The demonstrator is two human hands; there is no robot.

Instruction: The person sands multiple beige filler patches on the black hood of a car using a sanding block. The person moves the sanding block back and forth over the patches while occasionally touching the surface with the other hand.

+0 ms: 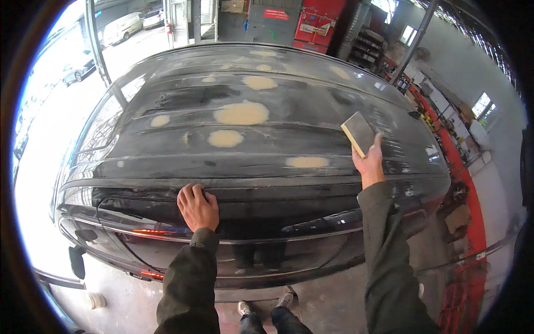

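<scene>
Over the car roof: both hands are at work on the dark car roof (250,150), which fills the view and carries pale filler patches (241,113) scattered across its middle.

Right hand: the right hand (369,161) reaches out over the roof's right side, its grip closed on a sanding block (359,132) — fingers behind, thumb along the near edge.

Sanding block: a flat rectangular pad, grey face up with a yellowish edge showing, held just above or lightly on the roof, right of the nearest filler patch (307,162); I cannot tell whether it touches. Its long axis runs from the hand away and to the left, the far corner pointing toward the roof's far end.

Left hand: the left hand (197,207) rests palm down on the roof's near edge, fingers curled onto the panel, holding nothing — likely a brace so the body can lean while the other arm reaches.

Around the roof: workshop floor (334,300) below, red cabinets (317,25) beyond the far end.
</scene>
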